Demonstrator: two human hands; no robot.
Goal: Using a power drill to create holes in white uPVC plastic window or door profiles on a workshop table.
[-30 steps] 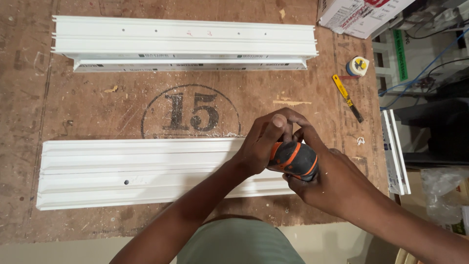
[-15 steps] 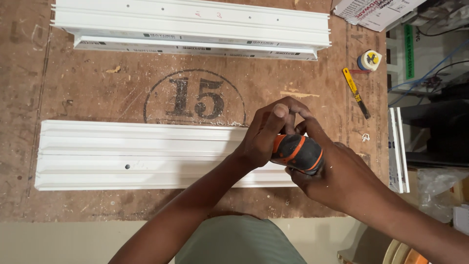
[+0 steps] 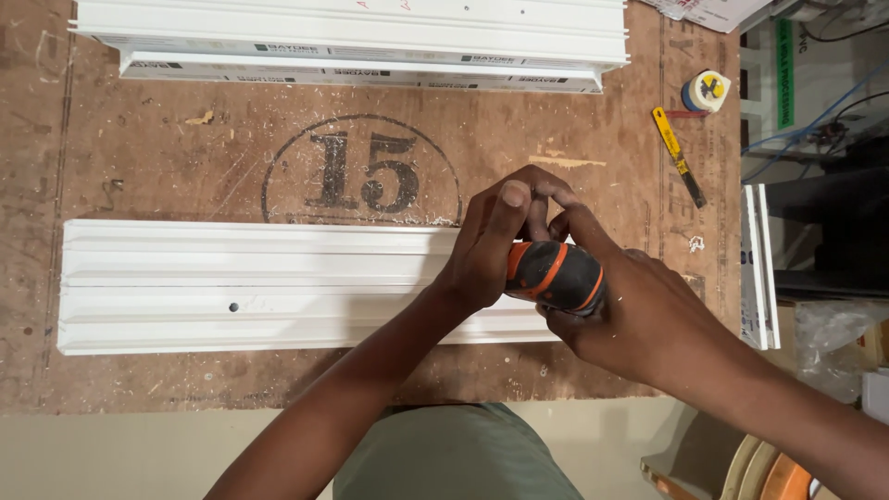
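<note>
Where the two forearms meet over the near edge of the table (image 3: 139, 139), both hands are closed together at the right end of a long white ribbed profile (image 3: 250, 287) that lies flat, its long axis running left to right, parallel to that near edge. The right hand (image 3: 639, 315) is wrapped shut around the black-and-orange handle of a screwdriver (image 3: 554, 275), the handle lying roughly level and pointing away and leftward. The left hand (image 3: 495, 245) curls over the front of the tool, fingertips pinched at its tip (the tip itself, and whatever it may be pressing on, is hidden under the fingers). So the work sits directly under both hands, at the profile's right end, while the rest of the profile stretches off to the left, with a small dark hole (image 3: 233, 306) well apart from the hands, toward its left end. Farther out, a painted circle mark (image 3: 361, 176) shows on the bare wood. Along the far edge lies a second, bulkier white profile (image 3: 352, 32), also left to right. Near the far right corner rest a yellow-handled tool (image 3: 679, 156) and a small roll of tape (image 3: 706, 91), and a narrow white strip (image 3: 757, 268) runs along the right edge
</note>
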